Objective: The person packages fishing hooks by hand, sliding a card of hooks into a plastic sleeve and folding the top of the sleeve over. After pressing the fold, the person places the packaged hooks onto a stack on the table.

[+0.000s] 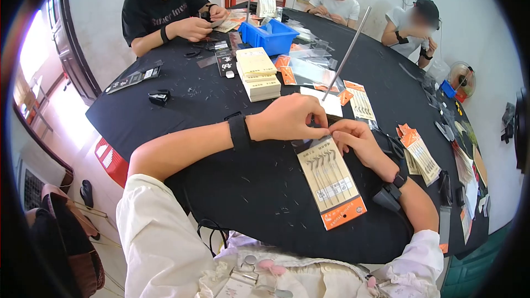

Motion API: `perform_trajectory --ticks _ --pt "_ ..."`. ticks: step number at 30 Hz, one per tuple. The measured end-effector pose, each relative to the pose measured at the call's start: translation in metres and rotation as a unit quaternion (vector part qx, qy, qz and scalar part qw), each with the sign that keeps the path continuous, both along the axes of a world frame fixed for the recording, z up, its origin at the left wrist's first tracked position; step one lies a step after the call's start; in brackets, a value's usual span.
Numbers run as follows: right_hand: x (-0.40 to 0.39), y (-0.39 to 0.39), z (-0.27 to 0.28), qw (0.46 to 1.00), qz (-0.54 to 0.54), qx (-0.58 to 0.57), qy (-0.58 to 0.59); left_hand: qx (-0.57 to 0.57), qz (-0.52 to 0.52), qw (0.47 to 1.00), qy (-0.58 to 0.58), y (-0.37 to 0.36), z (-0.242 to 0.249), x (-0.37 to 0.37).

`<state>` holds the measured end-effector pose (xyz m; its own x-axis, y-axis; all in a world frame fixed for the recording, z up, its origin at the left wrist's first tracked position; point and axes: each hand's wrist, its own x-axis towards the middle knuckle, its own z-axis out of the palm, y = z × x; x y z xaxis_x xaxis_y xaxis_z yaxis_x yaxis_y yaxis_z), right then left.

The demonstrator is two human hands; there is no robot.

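A packet of fishing hooks (327,179) lies aslant on the black table in front of me, its orange header toward my body. Several hooks with thin lines show on the cream card inside a clear sleeve. My left hand (292,116) is closed in a pinch at the sleeve's far end. Close beside it, my right hand (359,140) pinches the same end, thumb near the card's corner. The fingertips nearly meet, and they hide the exact edge they grip. Just beyond my hands sits a stack of white cards (323,96), partly covered by my left hand.
Stacked cream cards (258,74), a blue bin (269,37) and a metal rod (348,52) stand farther back. A black stapler (159,97) lies left; hook packets (419,154) and scissors (393,146) lie right. Three people sit across the black table (243,187).
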<state>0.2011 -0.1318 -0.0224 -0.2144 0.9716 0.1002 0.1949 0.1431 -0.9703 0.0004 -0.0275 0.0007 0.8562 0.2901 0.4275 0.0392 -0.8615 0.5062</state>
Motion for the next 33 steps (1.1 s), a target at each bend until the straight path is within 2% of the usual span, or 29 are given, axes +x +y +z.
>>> perform_trajectory --ticks 20,33 --pt "-0.003 -0.001 -0.001 1.0 -0.023 -0.003 -0.01 -0.012 -0.024 0.999 -0.026 0.008 -0.008 0.0" --pt "0.0 0.002 -0.004 1.0 -0.007 -0.006 -0.011 -0.03 -0.022 0.999 -0.001 0.006 -0.006 -0.001"
